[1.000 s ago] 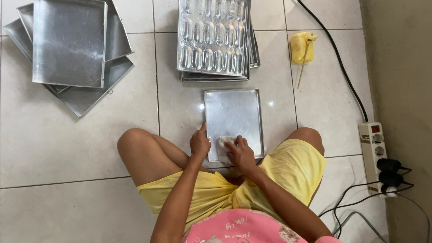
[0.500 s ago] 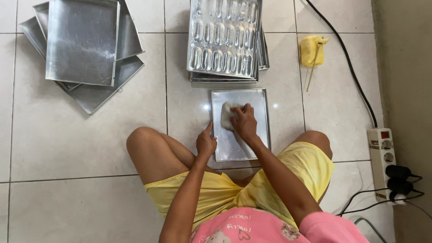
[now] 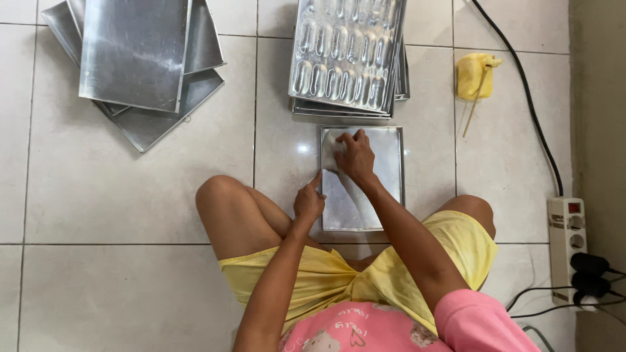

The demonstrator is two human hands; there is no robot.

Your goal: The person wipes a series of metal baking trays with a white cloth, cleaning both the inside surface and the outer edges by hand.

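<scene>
A small rectangular metal tray [image 3: 385,195] lies on the tiled floor between my knees. My left hand [image 3: 308,202] grips its left edge, index finger stretched along the rim. My right hand [image 3: 357,156] reaches to the tray's far left corner and presses a small pale wad [image 3: 339,146] flat against the tray's inner surface. My fingers hide most of the wad, so I cannot make out what it is made of.
A stack of moulded metal trays [image 3: 345,55] lies just beyond the small tray. A fanned pile of flat metal trays [image 3: 137,65] sits far left. At the right are a yellow lump [image 3: 471,75] with a thin stick [image 3: 474,107], a black cable [image 3: 525,91] and a white power strip [image 3: 566,241].
My right hand has slid with the wad from the tray's near edge up to its far left corner. My left hand has stayed on the left edge.
</scene>
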